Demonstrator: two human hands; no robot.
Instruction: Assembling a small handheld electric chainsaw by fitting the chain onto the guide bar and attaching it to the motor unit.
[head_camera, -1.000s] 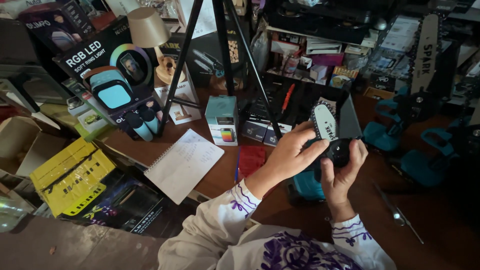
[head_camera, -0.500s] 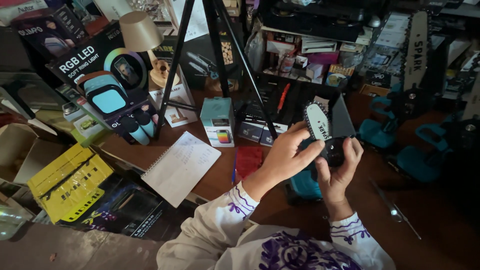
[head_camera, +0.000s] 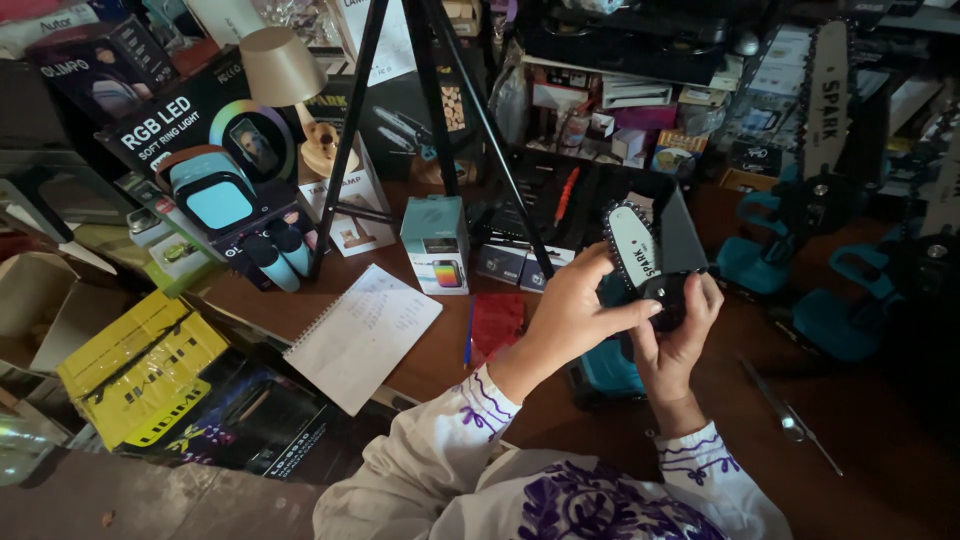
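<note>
Currently, the left hand (head_camera: 575, 310) and right hand (head_camera: 680, 335) both clamp a mini chainsaw (head_camera: 640, 270) above the worktop (head_camera: 880, 430); its bar's long axis points up, tilted slightly left. A teal upright box (head_camera: 436, 243) stands left, beside an open notebook (head_camera: 362, 335); yellow flat cartons (head_camera: 140, 370) lie far left.

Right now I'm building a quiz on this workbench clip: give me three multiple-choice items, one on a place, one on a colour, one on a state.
1. Where does the spiral notebook lie?
A. left of the hands
B. on the saw
C. on the floor

2. What colour is the mini chainsaw body?
A. yellow
B. teal
C. pink

3. How is the saw held?
A. left hand only
B. lies untouched
C. both hands

Key: 1 A, it lies on the table left of the hands. 2 B, teal shows below the hands. 3 C, the right hand grips it too.
</note>
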